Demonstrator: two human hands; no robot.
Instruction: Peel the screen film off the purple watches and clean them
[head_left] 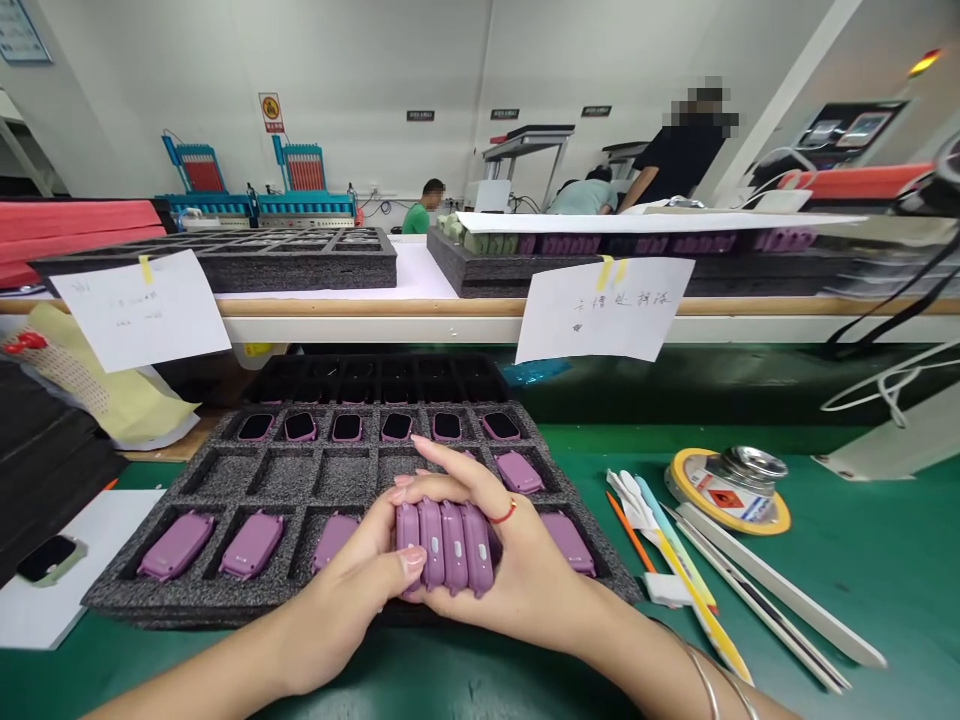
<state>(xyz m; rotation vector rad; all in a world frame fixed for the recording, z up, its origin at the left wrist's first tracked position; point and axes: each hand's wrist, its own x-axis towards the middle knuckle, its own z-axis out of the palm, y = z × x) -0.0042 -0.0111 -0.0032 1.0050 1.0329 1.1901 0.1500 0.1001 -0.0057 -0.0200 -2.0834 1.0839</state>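
Beyond our bench, a pale-walled room holds teal machines (304, 200) and a few people (679, 150) in the background, while a shelf (465, 328) crosses in front of us above the green tabletop (787, 640). On that shelf we see a dark foam tray (300, 270) divided into compartments on the left, and on the right another foam tray (480, 277) holding rows of green and purple pieces (570, 244), partly covered by a white sheet (637, 224). Below, on the table, our large compartmented tray (225, 610) carries purple cases (251, 545) in its nearest row, three showing to the left and one to the right, the middle hidden by our hands; one more sits towards the right of the next row. Behind that, six purple-edged watches (347, 427) with dark screens lie one to a compartment; the farthest row is too shadowed to read. Above the tray's near side we hold a stack of purple cases (455, 548), at least four side by side on edge. Our left hand (352, 580) clamps it from the left, thumb pressed on the endmost case; our right hand (536, 560) curls around the right side, its fingers closed over the top, one extended. Pens (679, 555) and a yellow tape roll (686, 485) lie right of the tray.
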